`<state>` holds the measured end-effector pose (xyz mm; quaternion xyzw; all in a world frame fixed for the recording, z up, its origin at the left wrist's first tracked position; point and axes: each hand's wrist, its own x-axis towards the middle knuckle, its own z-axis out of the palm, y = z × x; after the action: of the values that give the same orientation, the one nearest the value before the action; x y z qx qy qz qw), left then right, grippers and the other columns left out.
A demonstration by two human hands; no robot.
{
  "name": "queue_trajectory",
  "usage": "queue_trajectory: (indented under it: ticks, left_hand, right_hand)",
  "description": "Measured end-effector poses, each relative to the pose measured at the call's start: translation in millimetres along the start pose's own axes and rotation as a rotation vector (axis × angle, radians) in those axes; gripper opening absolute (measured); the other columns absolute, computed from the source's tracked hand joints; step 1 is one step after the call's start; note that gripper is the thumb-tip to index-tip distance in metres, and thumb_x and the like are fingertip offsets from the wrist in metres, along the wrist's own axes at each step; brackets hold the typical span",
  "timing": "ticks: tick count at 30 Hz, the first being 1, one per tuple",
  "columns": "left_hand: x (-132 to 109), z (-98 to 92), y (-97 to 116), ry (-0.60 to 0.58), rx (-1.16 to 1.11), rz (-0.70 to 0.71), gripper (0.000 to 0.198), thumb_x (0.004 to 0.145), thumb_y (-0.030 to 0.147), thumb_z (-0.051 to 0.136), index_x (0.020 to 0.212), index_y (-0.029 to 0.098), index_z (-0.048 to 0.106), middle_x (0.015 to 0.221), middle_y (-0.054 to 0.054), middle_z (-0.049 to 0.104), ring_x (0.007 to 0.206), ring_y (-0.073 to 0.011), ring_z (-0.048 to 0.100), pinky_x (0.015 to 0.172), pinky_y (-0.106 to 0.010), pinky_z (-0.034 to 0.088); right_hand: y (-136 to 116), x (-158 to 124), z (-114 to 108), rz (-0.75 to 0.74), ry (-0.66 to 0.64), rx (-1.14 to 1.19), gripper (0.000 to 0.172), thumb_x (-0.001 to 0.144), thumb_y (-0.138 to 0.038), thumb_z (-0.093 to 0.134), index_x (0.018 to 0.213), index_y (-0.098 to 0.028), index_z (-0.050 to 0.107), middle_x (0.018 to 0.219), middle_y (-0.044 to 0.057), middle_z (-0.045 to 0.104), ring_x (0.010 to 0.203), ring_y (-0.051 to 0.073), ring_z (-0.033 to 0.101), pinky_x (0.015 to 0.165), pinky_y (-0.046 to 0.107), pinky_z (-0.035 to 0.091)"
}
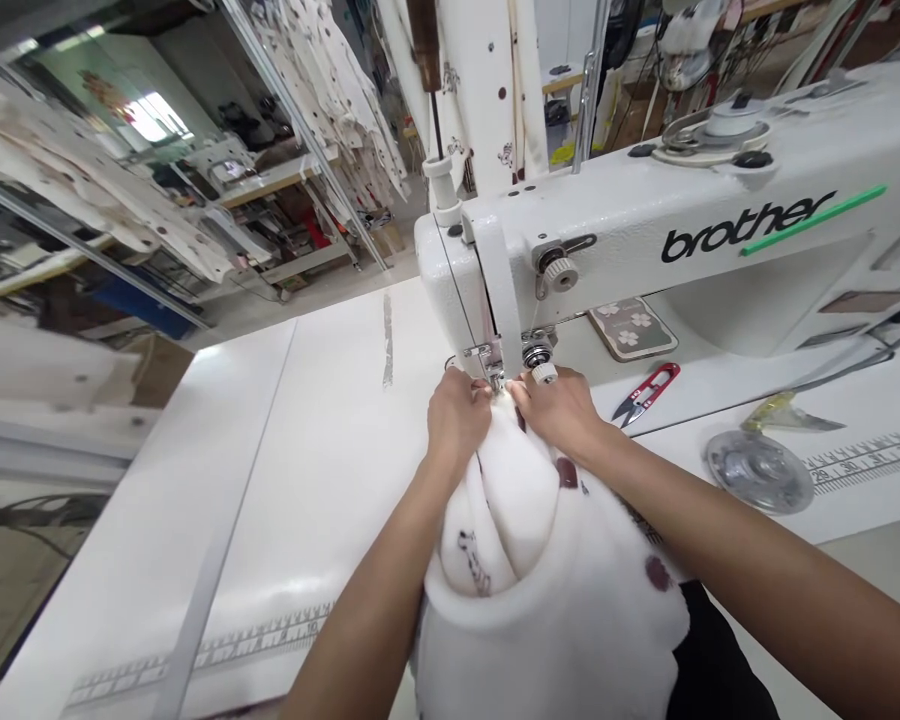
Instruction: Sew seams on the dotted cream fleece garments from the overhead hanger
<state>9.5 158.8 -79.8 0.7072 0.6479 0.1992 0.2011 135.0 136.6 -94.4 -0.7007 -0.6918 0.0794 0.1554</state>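
White fabric (pixel 562 620), soft and fleecy in look, fills the lower middle of the frame in the head view; its narrow upper end lies at the presser foot (pixel 497 381) of the white sewing machine (pixel 607 215), and the rest spreads downward between the two forearms

The left hand (pixel 459 415), at the centre of the frame, has its fingers curled closed on the left edge of the cloth, just beside the foot. The right hand (pixel 559 408) pinches the other edge between thumb and finger, close to the needle area; the gap between the fingers is almost nothing, though the exact tips are partly hidden.

I judge that the step in hand is to set or guide this gathered end under the foot. The next move seems to call for both edges held even and flat, with the fingertips clear of the needle.

As for its look, the cloth is rounded and loosely folded, with a thick curled rim below the folds. It carries brown spots and a small dark figure, printed at lower centre. Red-handled snips (pixel 646 395) lie right of centre on the white table (pixel 337 440), apart from the hands
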Motion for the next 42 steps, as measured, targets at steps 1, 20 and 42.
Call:
queue_trajectory:
  ticks: [1,20,42]
  left_hand:
    - [1,0.4,0,0.002,0.018,-0.001,0.007,0.074,0.014,0.047,0.076,0.017,0.053,0.089,-0.005,0.064,0.083,-0.0207,0.059,0.068,-0.029,0.041]
    - [-4,-8.3,0,0.017,0.05,0.084,0.018,0.078,0.018,0.044,0.093,0.018,0.055,0.096,-0.006,0.062,0.092,-0.0201,0.058,0.079,-0.029,0.045]
    - [-6,-15.1,-1,-0.096,-0.005,0.099,0.016,0.077,0.015,0.043,0.083,0.014,0.058,0.09,-0.008,0.063,0.087,-0.0205,0.059,0.079,-0.031,0.043]
  right_hand:
    - [0,0,0,0.0,0.0,0.001,0.028,0.087,-0.027,0.039,0.086,-0.012,0.063,0.081,0.013,0.066,0.076,0.022,0.059,0.059,0.026,0.034]
    - [11,-10,-10,-0.13,-0.017,0.16,0.031,0.093,-0.027,0.03,0.086,-0.016,0.058,0.072,0.005,0.062,0.068,0.017,0.059,0.058,0.024,0.035]
    - [16,-8,-5,-0.092,-0.029,0.144,0.035,0.094,-0.026,0.023,0.094,-0.014,0.057,0.084,0.008,0.063,0.076,0.019,0.059,0.061,0.024,0.037]
